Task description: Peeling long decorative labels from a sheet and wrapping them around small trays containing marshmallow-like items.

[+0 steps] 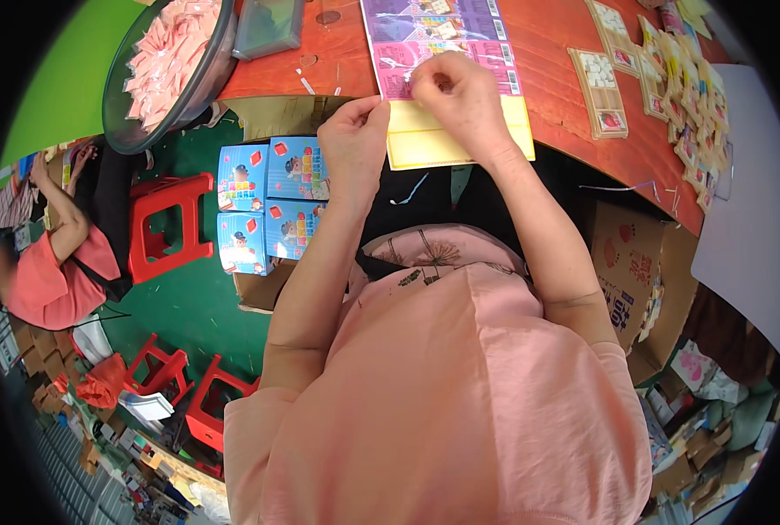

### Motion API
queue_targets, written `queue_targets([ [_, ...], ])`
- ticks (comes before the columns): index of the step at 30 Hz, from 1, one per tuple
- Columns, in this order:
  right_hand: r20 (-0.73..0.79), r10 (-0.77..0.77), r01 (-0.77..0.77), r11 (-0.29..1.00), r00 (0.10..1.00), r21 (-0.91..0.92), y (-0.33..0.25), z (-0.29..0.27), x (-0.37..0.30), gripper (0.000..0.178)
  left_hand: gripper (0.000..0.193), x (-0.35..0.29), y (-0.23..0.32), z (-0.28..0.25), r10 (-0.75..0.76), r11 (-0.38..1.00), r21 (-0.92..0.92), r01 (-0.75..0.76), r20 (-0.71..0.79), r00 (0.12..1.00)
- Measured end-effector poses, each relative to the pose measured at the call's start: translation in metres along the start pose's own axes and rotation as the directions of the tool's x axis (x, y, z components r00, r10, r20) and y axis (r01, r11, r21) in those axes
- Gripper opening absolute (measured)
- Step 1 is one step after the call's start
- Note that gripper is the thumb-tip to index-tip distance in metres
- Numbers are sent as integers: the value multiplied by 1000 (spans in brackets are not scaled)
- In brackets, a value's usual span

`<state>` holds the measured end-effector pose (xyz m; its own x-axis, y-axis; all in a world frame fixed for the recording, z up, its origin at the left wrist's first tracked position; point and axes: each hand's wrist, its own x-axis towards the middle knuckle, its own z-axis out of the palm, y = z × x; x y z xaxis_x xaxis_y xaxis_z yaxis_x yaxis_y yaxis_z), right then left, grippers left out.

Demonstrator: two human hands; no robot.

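Note:
A flat printed card sheet (438, 39), pink and purple with a yellow lower flap (425, 144), lies on the red-brown wooden table (556, 52). My left hand (355, 140) pinches the left edge of the yellow flap at the table's front edge. Fingers bent, my right hand (455, 92) rests on the sheet where the pink print meets the yellow, pressing or picking at it. What lies under the right fingertips is hidden.
A dark bowl (118, 96) of pink sachets stands at the table's left end. Filled blister trays (600, 87) and packets (692, 96) lie at right. Blue printed boxes (272, 206) and red stools (171, 227) stand on the green floor. Another person (57, 262) sits left. A cardboard box (639, 271) is right.

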<state>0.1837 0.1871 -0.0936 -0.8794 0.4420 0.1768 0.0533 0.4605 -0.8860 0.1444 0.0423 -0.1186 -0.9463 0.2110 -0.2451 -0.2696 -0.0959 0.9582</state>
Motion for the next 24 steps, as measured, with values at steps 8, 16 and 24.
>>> queue_targets([
  [8,241,-418,471,850,876,-235,-6,-5,7,10,14,4,4,2,-89,989,-111,101,106,990],
  [16,158,-459,486,820,874,-304,1,5,2,7,13,3,0,4,-82,988,-118,96,118,990],
  [24,26,145,-147,959,989,243,10,-7,8,14,14,5,9,12,-27,997,-74,26,-9,1000],
])
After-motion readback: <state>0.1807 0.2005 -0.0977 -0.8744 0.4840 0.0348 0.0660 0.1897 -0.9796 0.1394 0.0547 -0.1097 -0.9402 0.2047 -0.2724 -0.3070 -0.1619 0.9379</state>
